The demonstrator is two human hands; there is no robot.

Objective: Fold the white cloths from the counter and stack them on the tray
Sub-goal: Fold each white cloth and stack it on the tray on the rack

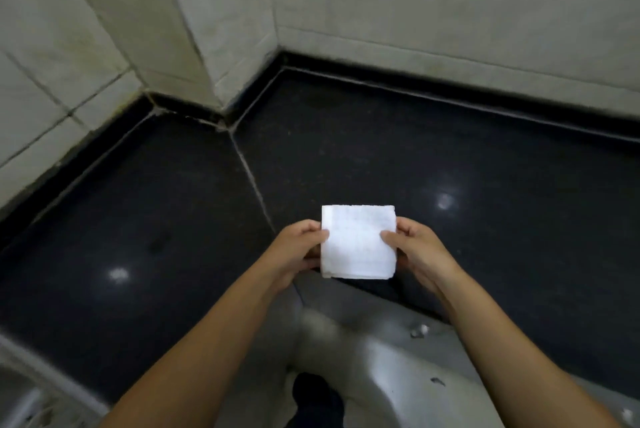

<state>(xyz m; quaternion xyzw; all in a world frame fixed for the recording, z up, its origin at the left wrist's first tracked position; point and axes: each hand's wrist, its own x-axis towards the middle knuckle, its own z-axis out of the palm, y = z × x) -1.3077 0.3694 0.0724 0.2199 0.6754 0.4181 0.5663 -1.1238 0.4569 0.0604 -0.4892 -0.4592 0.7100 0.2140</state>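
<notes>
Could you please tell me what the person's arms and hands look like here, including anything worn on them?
Both forearms are bare as far as the frame shows, entering from the bottom edge with no sleeve in view. The left hand and the right hand wear no gloves, and no rings, watch or bracelet can be seen on either wrist. The fingernails look short and unpainted, though the picture is slightly soft.

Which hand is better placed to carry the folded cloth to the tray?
Neither clearly: left hand and right hand pinch opposite edges of the cloth alike, and no tray is in view.
</notes>
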